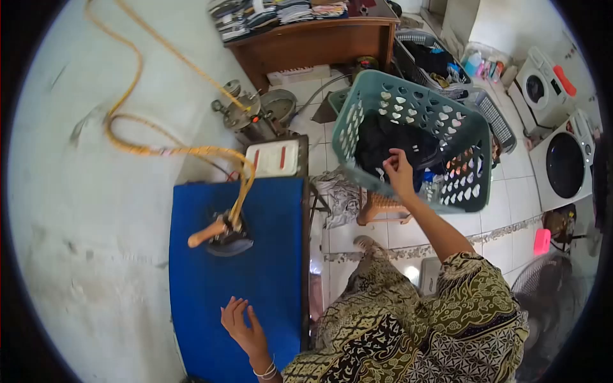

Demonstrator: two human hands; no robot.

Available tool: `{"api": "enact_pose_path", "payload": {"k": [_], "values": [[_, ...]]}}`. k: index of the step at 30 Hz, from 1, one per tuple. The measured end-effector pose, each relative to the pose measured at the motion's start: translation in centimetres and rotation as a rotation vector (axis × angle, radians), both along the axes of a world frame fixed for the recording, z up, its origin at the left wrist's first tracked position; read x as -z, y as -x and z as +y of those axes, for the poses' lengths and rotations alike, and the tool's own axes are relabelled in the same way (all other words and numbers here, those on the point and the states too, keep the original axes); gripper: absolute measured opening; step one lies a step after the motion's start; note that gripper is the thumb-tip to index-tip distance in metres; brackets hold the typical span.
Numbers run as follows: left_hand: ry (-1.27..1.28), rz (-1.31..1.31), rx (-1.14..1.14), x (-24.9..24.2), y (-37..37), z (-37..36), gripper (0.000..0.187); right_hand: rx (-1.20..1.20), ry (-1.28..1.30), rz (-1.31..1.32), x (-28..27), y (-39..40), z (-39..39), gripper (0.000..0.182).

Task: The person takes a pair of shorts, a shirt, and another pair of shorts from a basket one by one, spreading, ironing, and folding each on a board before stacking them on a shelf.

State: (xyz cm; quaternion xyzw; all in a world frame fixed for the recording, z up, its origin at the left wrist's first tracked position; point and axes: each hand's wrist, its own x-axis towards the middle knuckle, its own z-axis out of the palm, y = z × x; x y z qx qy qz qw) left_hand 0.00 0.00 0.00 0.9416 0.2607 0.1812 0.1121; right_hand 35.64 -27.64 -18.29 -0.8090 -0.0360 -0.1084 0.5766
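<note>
My left hand (244, 327) is over the near part of a blue-covered ironing table (236, 281), fingers spread and nothing in them. Beyond it on the same cover stands an iron (233, 242) with a wooden handle, yellow hoses rising from it. My right hand (400, 173) reaches over the near side of a green plastic laundry basket (357, 96) with heart-shaped holes. Its fingers are loosely bent and apart, with no cloth between them. Dark clothes (389, 137) lie inside the basket, just beyond the fingertips. An orange-brown plastic stool (382, 205) shows under the basket.
A metal boiler (252, 118) and a white tray (273, 158) stand beyond the ironing table. Folded clothes (274, 14) are stacked on a wooden desk (313, 48). Another full basket (431, 57) is behind. Washing machines (562, 163) and a fan (543, 287) line the right.
</note>
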Motion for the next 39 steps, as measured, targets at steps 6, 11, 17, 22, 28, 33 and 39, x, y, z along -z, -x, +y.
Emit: {"api": "enact_pose_path", "payload": {"k": [6, 11, 17, 22, 28, 33, 39], "values": [[0.034, 0.24, 0.147, 3.4, -14.3, -4.4, 0.01, 0.024, 0.772, 0.504, 12.8, -16.7, -5.5, 0.037], [0.063, 0.361, 0.127, 5.4, -15.6, -4.7, 0.009, -0.12, 1.187, 0.4, 19.5, -17.9, -8.8, 0.043], [0.089, 0.326, 0.144, 3.8, -18.3, -4.9, 0.008, -0.287, 0.528, 0.634, 12.9, -18.8, -6.9, 0.029], [0.494, 0.01, 0.025, 0.7, -19.7, -5.2, 0.016, -0.339, -0.494, 0.553, -5.9, -10.5, 0.7, 0.035], [0.654, -0.344, 0.242, -3.3, -17.4, -5.2, 0.061, -1.317, -0.934, 0.605, -24.2, 0.9, 10.7, 0.044], [0.852, -0.475, 0.298, -2.1, -6.0, -3.5, 0.061, -1.915, -0.908, 0.349, -34.7, 17.1, 20.7, 0.03], [0.603, -0.803, -0.204, -3.6, 8.6, 2.8, 0.04, -1.585, -0.899, -0.401, -47.8, 28.9, 30.7, 0.03]]}}
